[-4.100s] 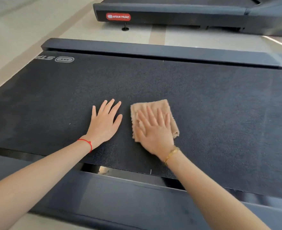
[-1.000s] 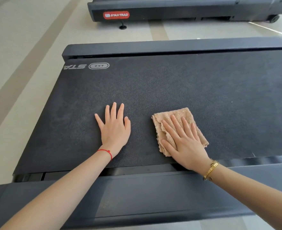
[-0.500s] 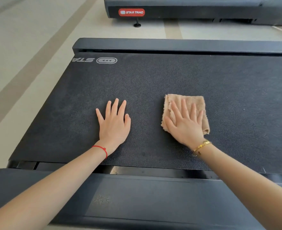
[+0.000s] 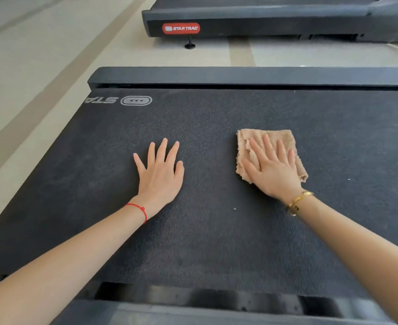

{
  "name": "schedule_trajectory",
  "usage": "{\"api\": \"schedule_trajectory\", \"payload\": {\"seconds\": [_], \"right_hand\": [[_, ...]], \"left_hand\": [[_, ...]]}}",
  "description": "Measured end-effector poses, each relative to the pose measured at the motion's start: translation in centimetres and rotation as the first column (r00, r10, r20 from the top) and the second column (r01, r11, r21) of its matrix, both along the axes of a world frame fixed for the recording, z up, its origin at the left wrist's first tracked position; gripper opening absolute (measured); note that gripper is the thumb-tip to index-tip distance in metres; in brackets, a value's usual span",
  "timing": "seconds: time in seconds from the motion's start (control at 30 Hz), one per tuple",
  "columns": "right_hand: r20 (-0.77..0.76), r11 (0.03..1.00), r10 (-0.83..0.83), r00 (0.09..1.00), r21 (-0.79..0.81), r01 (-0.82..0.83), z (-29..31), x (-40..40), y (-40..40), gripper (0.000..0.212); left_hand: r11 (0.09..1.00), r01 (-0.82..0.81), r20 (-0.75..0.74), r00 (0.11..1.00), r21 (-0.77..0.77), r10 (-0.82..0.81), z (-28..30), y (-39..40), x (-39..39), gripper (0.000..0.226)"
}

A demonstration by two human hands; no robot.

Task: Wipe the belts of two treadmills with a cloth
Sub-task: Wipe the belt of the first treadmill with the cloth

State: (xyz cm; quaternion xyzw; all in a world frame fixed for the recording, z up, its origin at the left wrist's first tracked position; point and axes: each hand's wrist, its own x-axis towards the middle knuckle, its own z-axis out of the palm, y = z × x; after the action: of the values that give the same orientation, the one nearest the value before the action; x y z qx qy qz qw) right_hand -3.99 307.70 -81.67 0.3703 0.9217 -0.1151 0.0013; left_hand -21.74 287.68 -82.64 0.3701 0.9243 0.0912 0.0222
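Bare arms — red string bracelet (image 4: 139,210), seemingly gold bangle (image 4: 297,202).

It was a gym. A dark treadmill belt (image 4: 216,127) lay under the hands, with a second Star Trac treadmill (image 4: 263,22) beyond on pale floor (image 4: 41,66).

Two treadmills (image 4: 216,76) (image 4: 275,19), one cloth (image 4: 275,139), two hands (image 4: 160,174) (image 4: 275,174), two bracelets (image 4: 138,208) (image 4: 298,201)
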Motion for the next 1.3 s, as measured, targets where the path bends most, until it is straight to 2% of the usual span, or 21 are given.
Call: {"api": "schedule_trajectory", "payload": {"seconds": [0.13, 0.23, 0.37, 0.43, 0.5, 0.57, 0.67, 0.77, 1.0, 1.23, 1.3], "right_hand": [[0.001, 0.997, -0.078, 0.997, -0.007, 0.078, -0.1, -4.5, 4.4, 0.066], [-0.008, 0.998, -0.058, 0.998, 0.005, 0.058, -0.2, -9.1, 5.2, 0.066], [0.001, 0.993, 0.12, 0.993, 0.013, -0.12, 0.0, -14.3, 3.2, 0.066], [-0.004, 0.971, 0.239, 0.971, 0.022, -0.239, -0.3, -15.0, 2.1, 0.065], [-0.02, 0.957, 0.29, 0.957, 0.038, -0.289, -0.5, -14.7, 2.7, 0.064], [-0.011, 0.97, 0.239, 0.971, 0.04, -0.239, -0.2, -14.3, 4.7, 0.065], [0.029, 0.997, 0.078, 0.997, -0.006, -0.078, 0.2, -14.1, 7.3, 0.067], [0.021, 0.999, 0.037, 0.999, 0.004, -0.037, 0.0, -14.0, 6.8, 0.067], [-0.026, 0.975, 0.219, 0.975, 0.036, -0.218, -0.5, -7.8, -0.7, 0.064], [-0.06, 0.947, 0.318, 0.946, 0.064, -0.315, 0.0, 3.4, -9.0, 0.062], [-0.041, 0.953, 0.302, 0.952, 0.044, -0.301, 0.1, 5.7, -9.3, 0.062]], "left_hand": [[1.0, -0.018, -0.056, 0.998, 0.006, 0.018, -0.8, 0.2, 0.1, 0.062], [1.0, -0.023, -0.079, 0.997, 0.002, 0.023, -1.0, 0.4, 0.1, 0.063], [0.999, -0.022, -0.103, 0.994, -0.023, 0.02, -1.1, 0.5, 0.1, 0.062], [0.999, -0.027, -0.113, 0.993, -0.039, 0.023, -1.2, 0.4, 0.1, 0.061], [0.999, -0.03, -0.12, 0.992, -0.033, 0.026, -1.3, 0.3, 0.0, 0.06], [0.999, -0.031, -0.108, 0.994, -0.03, 0.028, -1.2, 0.3, -0.1, 0.06], [0.999, -0.032, -0.093, 0.995, -0.027, 0.029, -1.1, 0.5, 0.0, 0.061], [0.999, -0.032, -0.091, 0.995, -0.025, 0.029, -0.9, 0.6, -0.1, 0.061], [0.999, -0.041, -0.082, 0.996, 0.032, 0.043, -1.1, 0.6, -0.2, 0.059], [0.995, -0.055, -0.048, 0.997, 0.08, 0.059, -0.5, 0.5, 0.3, 0.055], [0.996, -0.059, -0.043, 0.997, 0.069, 0.062, -0.4, 0.4, 0.5, 0.054]]}}
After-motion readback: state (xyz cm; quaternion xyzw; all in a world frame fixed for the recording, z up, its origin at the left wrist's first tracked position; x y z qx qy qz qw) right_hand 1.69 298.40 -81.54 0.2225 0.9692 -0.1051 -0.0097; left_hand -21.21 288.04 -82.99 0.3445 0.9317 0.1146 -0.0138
